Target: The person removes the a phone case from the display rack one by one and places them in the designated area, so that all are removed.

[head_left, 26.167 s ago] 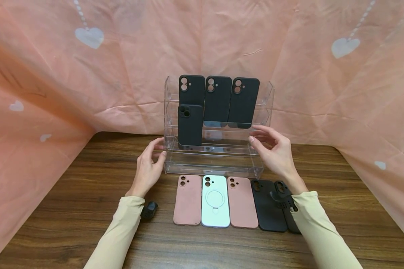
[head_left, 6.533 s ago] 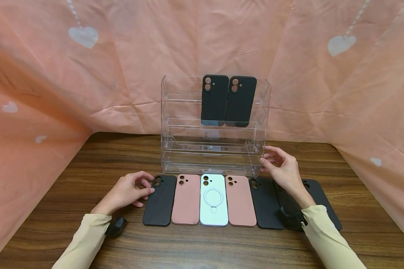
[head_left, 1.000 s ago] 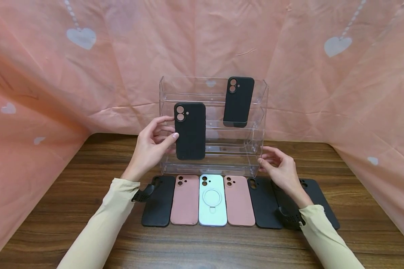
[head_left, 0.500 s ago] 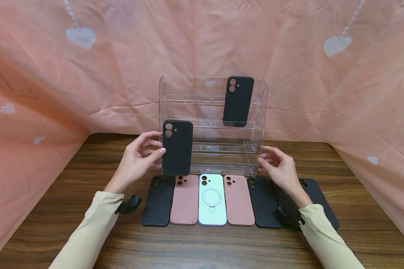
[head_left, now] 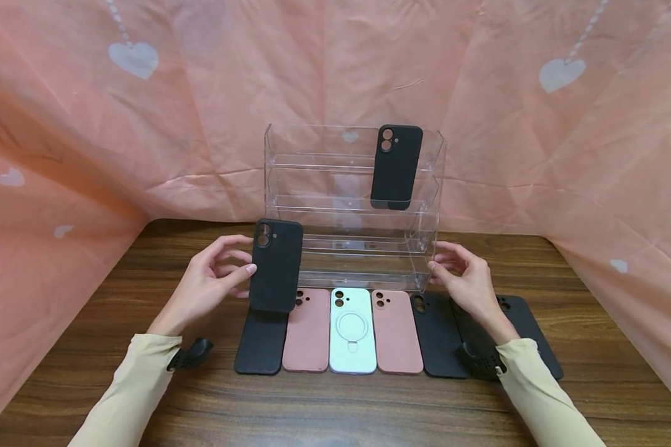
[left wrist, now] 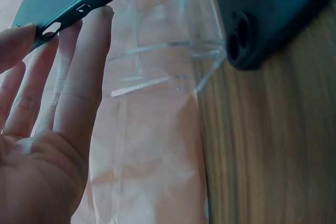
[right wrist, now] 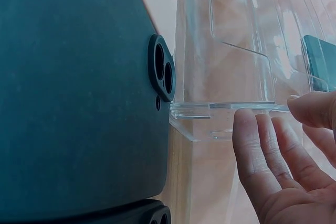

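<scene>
A black phone case (head_left: pixel 276 266), tilted upright, is pinched at its left edge between the thumb and fingers of my left hand (head_left: pixel 200 280). It overlaps the top of another black case (head_left: pixel 260 349) lying at the left end of the row. The left wrist view shows the held case's edge (left wrist: pixel 79 10) against the fingertips. My right hand (head_left: pixel 468 278) grips the lower right side of the clear tiered display rack (head_left: pixel 358 280); thumb and fingertips meet its side panel (right wrist: pixel 226 106). One black case (head_left: pixel 397 164) stands on the rack's top tier, at the right.
Along the rack's front, the row continues with a pink case (head_left: pixel 306 340), a white case with a ring (head_left: pixel 363 359), another pink case (head_left: pixel 398 338) and several black cases (head_left: pixel 442 341), partly under the right wrist. A pink heart-print cloth (head_left: pixel 201 124) surrounds the wooden table (head_left: pixel 335 410).
Earlier, more black cases stood on the rack; two have joined the row's ends. In the last second my left hand has carried another case down and left from the rack. The right hand stayed put.
</scene>
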### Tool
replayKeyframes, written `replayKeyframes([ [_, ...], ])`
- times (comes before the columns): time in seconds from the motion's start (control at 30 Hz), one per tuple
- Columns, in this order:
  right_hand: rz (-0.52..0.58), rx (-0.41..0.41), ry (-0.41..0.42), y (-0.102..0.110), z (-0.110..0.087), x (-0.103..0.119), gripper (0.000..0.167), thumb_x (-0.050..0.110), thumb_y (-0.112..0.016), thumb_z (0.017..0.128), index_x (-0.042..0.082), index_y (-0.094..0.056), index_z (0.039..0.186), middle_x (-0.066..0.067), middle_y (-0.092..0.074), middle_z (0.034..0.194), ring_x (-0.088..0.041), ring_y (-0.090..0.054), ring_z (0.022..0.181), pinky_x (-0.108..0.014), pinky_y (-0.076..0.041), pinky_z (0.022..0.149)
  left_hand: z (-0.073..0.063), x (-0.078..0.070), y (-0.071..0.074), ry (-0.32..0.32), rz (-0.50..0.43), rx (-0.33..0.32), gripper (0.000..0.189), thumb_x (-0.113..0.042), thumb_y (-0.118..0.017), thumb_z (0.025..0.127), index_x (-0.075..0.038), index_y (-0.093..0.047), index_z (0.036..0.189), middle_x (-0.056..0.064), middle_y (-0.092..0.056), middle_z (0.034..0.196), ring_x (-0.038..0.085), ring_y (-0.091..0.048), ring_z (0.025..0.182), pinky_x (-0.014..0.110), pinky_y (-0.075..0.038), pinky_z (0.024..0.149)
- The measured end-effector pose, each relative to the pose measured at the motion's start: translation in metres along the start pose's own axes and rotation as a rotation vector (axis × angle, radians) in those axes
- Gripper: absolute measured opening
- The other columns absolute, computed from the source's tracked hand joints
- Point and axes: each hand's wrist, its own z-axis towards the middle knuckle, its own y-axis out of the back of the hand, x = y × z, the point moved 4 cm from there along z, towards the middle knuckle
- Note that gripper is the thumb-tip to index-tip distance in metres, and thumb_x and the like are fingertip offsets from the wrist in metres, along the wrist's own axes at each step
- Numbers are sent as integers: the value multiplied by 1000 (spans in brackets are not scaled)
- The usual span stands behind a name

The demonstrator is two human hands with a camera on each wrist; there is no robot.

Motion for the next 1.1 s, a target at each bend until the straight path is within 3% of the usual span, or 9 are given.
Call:
replayKeyframes([
  [0.4,16,1,2,-1,-1,1,45,1,-70,94,1,-59,138,-5,-67,102,-4,-72,82,-27,-63,69,-22,18,25,81,23,33,50,-15,-73,95,-14,-52,141,2,-68,107,12,-75,89,46,-64,65],
  [0.67,-7,2,0,-1,-2,1,45,2,-69,95,0,-58,138,-17,-67,107,-4,-72,82,-29,-63,70,-35,35,46,125,25,58,52,-16,-72,96,-13,-50,142,-6,-71,105,12,-75,90,48,-63,64],
  [0.97,-5,4,4,-1,-1,0,45,0,-69,94,-1,-58,138,-16,-67,107,-5,-72,83,-28,-63,70,-47,54,63,187,47,111,56,-17,-70,97,-15,-44,147,-4,-72,105,14,-72,94,48,-63,64],
  [1.1,-5,-1,8,0,-1,0,45,1,-70,94,-1,-58,138,-12,-68,105,-4,-72,82,-28,-63,70,-49,59,68,247,73,138,59,-22,-70,98,-16,-41,149,6,-71,110,18,-73,94,47,-63,65],
])
